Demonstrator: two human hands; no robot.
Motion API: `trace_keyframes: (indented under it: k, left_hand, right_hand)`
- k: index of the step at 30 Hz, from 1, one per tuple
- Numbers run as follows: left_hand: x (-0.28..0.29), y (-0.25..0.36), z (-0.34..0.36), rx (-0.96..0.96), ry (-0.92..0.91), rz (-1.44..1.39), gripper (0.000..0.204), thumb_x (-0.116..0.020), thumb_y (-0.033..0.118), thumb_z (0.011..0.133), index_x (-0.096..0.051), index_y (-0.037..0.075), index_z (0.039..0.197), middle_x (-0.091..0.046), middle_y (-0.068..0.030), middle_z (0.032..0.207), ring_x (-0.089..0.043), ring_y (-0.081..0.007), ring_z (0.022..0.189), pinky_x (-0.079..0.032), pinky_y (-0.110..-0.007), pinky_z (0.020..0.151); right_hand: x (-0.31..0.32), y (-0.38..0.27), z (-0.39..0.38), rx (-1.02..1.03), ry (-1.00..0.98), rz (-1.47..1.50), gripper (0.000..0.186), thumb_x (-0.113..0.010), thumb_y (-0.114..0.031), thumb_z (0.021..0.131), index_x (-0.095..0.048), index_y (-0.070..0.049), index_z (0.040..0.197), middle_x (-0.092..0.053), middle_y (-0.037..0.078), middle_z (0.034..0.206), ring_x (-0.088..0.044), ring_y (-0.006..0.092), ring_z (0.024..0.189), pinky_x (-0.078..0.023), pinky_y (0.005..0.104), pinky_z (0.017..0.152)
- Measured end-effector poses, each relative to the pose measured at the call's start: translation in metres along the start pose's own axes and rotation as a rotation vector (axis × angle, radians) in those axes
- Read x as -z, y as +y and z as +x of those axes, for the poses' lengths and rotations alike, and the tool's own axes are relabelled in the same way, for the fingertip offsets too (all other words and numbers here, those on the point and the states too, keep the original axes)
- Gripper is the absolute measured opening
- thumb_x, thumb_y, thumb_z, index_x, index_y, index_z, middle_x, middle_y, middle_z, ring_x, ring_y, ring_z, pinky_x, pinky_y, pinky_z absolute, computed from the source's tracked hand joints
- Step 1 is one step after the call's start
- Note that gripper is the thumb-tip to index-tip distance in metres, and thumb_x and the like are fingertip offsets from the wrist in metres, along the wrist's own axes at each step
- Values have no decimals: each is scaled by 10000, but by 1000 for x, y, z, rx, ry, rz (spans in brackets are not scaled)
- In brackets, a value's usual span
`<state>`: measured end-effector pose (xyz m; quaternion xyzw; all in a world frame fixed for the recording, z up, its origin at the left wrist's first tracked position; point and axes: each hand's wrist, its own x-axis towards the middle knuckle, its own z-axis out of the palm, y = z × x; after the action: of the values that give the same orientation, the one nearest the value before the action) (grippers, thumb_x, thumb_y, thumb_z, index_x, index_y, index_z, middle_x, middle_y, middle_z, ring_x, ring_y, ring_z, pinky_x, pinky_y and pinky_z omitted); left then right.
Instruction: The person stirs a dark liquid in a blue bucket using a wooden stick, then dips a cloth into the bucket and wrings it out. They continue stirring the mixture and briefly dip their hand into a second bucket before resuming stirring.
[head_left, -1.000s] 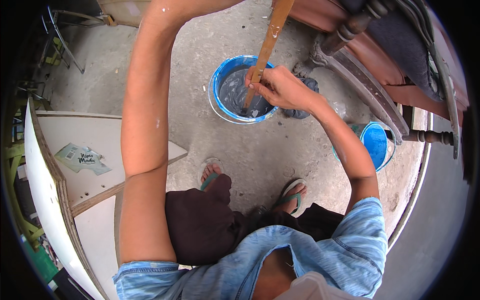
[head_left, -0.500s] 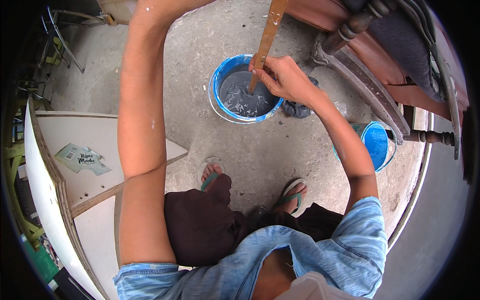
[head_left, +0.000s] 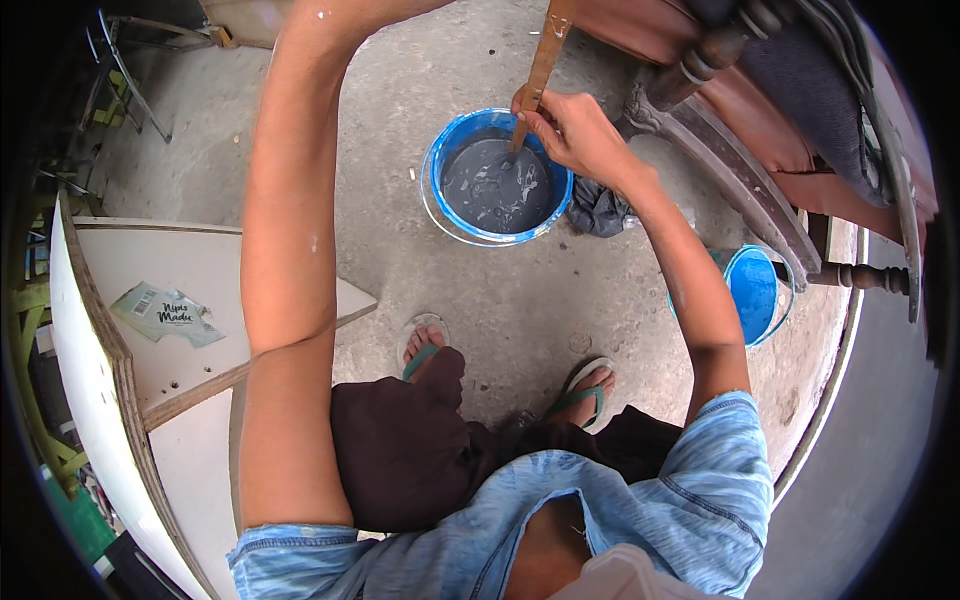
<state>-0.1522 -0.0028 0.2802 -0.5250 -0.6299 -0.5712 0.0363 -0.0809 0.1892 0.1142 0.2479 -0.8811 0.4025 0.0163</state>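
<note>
A long brown wooden stick is pinched low down between the thumb and fingers of my right hand. Its lower end dips into thick grey paint, which has whitish streaks on its surface. The paint is in a blue bucket on the floor, with the wire handle lowered toward me. My left arm reaches up past the top edge of the picture, so my left hand is out of sight. The stick's upper end is cut off there too.
A dark crumpled bag lies just right of the bucket. Farther right stands a second blue pail, near a carved wooden chair with reddish-brown upholstery. At left is a white wooden panel with a torn label sheet on it.
My right hand and the stick have shifted slightly away from me and to the right. The stick's dipped end now enters the paint nearer the bucket's far side.
</note>
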Motion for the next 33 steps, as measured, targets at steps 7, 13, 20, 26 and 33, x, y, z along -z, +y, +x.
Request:
trace_keyframes:
  k: [7, 13, 20, 26, 33]
  left_hand:
    - [10, 6, -11, 89, 100, 47, 88, -647, 74, 923, -631, -3, 965, -661, -21, 837, -636, -67, 763, -542, -231, 701]
    - [-1, 7, 4, 32, -18, 52, 80, -642, 83, 940, -624, 6, 932, -656, -6, 821, -599, -37, 728, -500, -204, 657]
    - [4, -2, -6, 50, 74, 16, 81, -635, 95, 949, -629, 16, 933, -659, -8, 824, -614, -45, 744, -521, -213, 663]
    - [11, -9, -7, 38, 28, -32, 77, -630, 89, 946, -626, 13, 934, -665, -12, 816, -637, -61, 746, -540, -221, 680]
    - [-4, 11, -2, 36, -41, 30, 72, -629, 78, 950, -624, 8, 936, -655, -3, 803, -611, -49, 725, -503, -204, 656]
  right_hand:
    - [-2, -25, -17, -45, -187, 54, 119, -604, -61, 948, -642, 38, 1001, -682, 178, 741, -671, 300, 641, -509, 407, 631]
    - [-34, -14, 4, 48, -33, 166, 117, -618, -102, 990, -641, -13, 1063, -666, 120, 718, -577, 163, 582, -454, 362, 563]
    - [2, 0, -7, -17, -2, -76, 107, -596, -37, 939, -621, 30, 1018, -670, 204, 764, -653, 334, 654, -502, 416, 633]
    - [-21, -17, -18, 67, -121, 119, 110, -606, -43, 964, -630, 7, 1059, -660, 118, 734, -621, 183, 593, -477, 348, 563]
    - [-20, -5, 7, 26, 69, 42, 109, -591, -46, 959, -638, 22, 1030, -701, 201, 816, -701, 354, 733, -528, 419, 666]
